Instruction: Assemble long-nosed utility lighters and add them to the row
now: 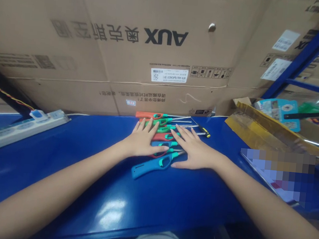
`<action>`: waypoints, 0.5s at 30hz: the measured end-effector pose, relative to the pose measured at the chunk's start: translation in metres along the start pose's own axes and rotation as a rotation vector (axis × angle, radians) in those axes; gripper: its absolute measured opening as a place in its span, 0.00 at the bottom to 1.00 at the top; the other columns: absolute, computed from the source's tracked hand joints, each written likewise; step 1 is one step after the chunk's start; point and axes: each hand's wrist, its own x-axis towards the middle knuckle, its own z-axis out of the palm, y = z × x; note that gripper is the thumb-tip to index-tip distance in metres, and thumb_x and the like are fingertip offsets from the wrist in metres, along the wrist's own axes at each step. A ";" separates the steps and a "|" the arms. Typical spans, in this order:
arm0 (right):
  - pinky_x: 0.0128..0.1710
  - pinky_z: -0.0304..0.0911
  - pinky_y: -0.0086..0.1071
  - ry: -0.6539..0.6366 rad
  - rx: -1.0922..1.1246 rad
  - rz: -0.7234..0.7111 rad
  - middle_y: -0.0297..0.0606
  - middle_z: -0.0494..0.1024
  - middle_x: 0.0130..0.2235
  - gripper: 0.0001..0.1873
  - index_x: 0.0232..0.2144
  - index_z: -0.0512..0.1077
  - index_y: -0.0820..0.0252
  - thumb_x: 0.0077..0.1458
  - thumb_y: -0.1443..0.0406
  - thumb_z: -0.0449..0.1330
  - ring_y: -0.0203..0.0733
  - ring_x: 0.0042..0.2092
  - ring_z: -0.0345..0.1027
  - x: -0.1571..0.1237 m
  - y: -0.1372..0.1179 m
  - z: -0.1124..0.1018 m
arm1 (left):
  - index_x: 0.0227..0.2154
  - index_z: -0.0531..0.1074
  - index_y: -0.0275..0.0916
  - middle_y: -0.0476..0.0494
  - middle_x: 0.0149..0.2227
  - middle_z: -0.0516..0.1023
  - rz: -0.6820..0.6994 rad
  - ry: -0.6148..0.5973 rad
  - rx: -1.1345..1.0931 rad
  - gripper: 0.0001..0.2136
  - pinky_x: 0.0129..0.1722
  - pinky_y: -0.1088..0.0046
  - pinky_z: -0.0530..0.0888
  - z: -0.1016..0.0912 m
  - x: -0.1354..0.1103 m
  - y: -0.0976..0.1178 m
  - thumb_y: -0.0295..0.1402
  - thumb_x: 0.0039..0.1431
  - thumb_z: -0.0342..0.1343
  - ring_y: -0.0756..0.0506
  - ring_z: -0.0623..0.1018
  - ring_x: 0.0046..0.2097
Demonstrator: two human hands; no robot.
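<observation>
Several long-nosed lighters lie in a row on the blue table (90, 188), with handles in red, green and blue and thin metal nozzles pointing right. My left hand (143, 140) lies flat and open on their handles. My right hand (194, 150) lies flat and open on their nozzle ends. The nearest one, a blue lighter (151, 166), sits askew between my two hands. A red lighter (148, 115) is farthest from me at the back of the row. A small screwdriver with a yellow and black handle (205, 132) lies just beyond my right fingers.
Large AUX cardboard boxes (143, 50) wall off the back of the table. A white power strip (20, 126) lies at the left. At the right stand an open carton with packaged goods (277, 123) and a blue shelf frame (306, 54).
</observation>
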 end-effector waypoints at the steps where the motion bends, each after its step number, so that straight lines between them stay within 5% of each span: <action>1: 0.72 0.28 0.65 0.003 0.012 -0.033 0.52 0.29 0.76 0.66 0.76 0.37 0.58 0.51 0.31 0.58 0.66 0.76 0.23 -0.001 -0.002 -0.001 | 0.75 0.42 0.35 0.29 0.75 0.34 -0.002 -0.002 -0.004 0.58 0.70 0.36 0.46 0.001 0.000 0.000 0.74 0.53 0.44 0.20 0.36 0.74; 4: 0.72 0.24 0.64 0.001 0.040 -0.095 0.47 0.32 0.76 0.60 0.76 0.39 0.54 0.55 0.31 0.53 0.60 0.76 0.23 -0.001 -0.008 -0.002 | 0.75 0.42 0.38 0.31 0.75 0.32 0.015 0.009 -0.017 0.55 0.70 0.35 0.47 0.002 -0.005 -0.001 0.72 0.55 0.45 0.21 0.35 0.74; 9: 0.72 0.27 0.62 -0.087 0.088 -0.039 0.50 0.29 0.76 0.58 0.76 0.34 0.60 0.59 0.32 0.46 0.58 0.76 0.22 -0.001 -0.020 -0.002 | 0.73 0.48 0.57 0.49 0.76 0.36 0.236 0.022 -0.021 0.37 0.71 0.35 0.44 -0.001 -0.021 -0.004 0.64 0.66 0.42 0.27 0.36 0.75; 15: 0.70 0.29 0.68 -0.146 0.157 -0.009 0.54 0.27 0.75 0.64 0.75 0.35 0.63 0.55 0.30 0.50 0.64 0.75 0.18 -0.011 -0.038 -0.004 | 0.74 0.44 0.52 0.45 0.76 0.38 0.279 0.038 0.041 0.41 0.72 0.38 0.39 0.001 -0.045 -0.002 0.65 0.65 0.43 0.29 0.38 0.76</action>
